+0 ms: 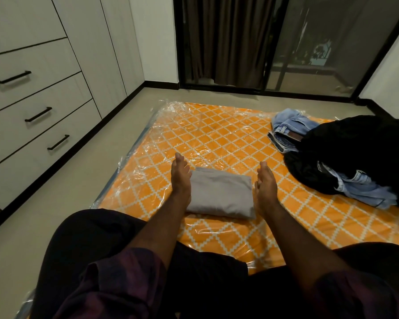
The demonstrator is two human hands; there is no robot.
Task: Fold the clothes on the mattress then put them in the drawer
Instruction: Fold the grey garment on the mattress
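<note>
Rolled purple plaid sleeves (129, 272) (dim), black trousers (83, 238)

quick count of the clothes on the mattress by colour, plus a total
grey: 1, the folded grey garment
black: 1, the black heap, which may hide more
blue denim: 2, the far denim piece and the near denim piece, on either side of the heap
total: 4 visible

Dim indoor light — white glare on the mattress (217, 134) plastic, wide-angle bending at edges, sleeves blurred.
</note>
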